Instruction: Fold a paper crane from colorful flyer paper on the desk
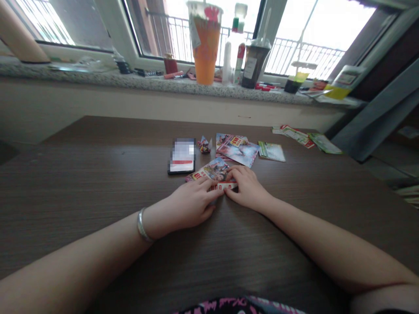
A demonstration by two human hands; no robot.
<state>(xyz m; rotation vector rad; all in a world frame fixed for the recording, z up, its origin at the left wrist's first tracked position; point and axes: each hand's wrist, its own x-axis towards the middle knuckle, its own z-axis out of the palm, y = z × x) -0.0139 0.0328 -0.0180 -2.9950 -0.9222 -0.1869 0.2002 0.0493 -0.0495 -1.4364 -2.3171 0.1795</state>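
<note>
A colourful printed paper sheet (209, 170) with red lettering lies on the table in front of me, with a folded edge towards me. My left hand (191, 200), a silver bangle at its wrist, holds the sheet's near left part, fingers on top and the index finger reaching to the folded edge. My right hand (247, 185) pinches the same sheet at its right side, thumb and fingertips close to the left index finger. Beyond the hands sit a small folded paper piece (204, 145) and a stack of similar printed sheets (238, 149). What lies under my left palm is hidden.
A phone (182, 156) lies left of the papers on the brown table (98, 174). Green-edged cards (272, 151) and several more strips (297, 136) are at the right. On the windowsill stand a tall orange drink cup (206, 48), a dark cup (255, 63) and bottles.
</note>
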